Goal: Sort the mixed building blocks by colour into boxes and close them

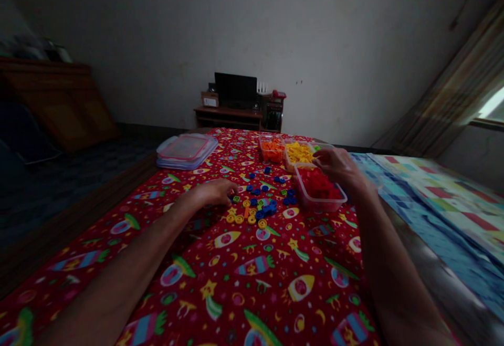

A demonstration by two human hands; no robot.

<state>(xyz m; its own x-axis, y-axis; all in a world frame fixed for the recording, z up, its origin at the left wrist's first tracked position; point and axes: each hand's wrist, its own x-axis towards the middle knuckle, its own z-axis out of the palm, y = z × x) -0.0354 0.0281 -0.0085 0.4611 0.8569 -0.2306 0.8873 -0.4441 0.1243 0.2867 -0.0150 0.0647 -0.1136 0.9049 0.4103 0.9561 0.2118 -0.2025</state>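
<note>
My left hand (212, 192) lies low on the red patterned cloth (252, 278), fingers curled and reaching to the left edge of a loose pile of small blue, yellow and green plastic pieces (262, 201). Whether it pinches a piece I cannot make out. My right hand (334, 163) hovers over the far rim of a clear tub of red pieces (319, 188), fingers bent down at the tub's back edge. Behind it stand a tub of orange pieces (272, 149) and a tub of yellow pieces (298, 153).
A stack of clear lids with pink rims (186, 150) lies at the cloth's far left. A blue and multicoloured checked sheet (441, 204) covers the right side. A low desk with a dark monitor (235, 90) stands at the wall. Curtains (452, 99) hang right.
</note>
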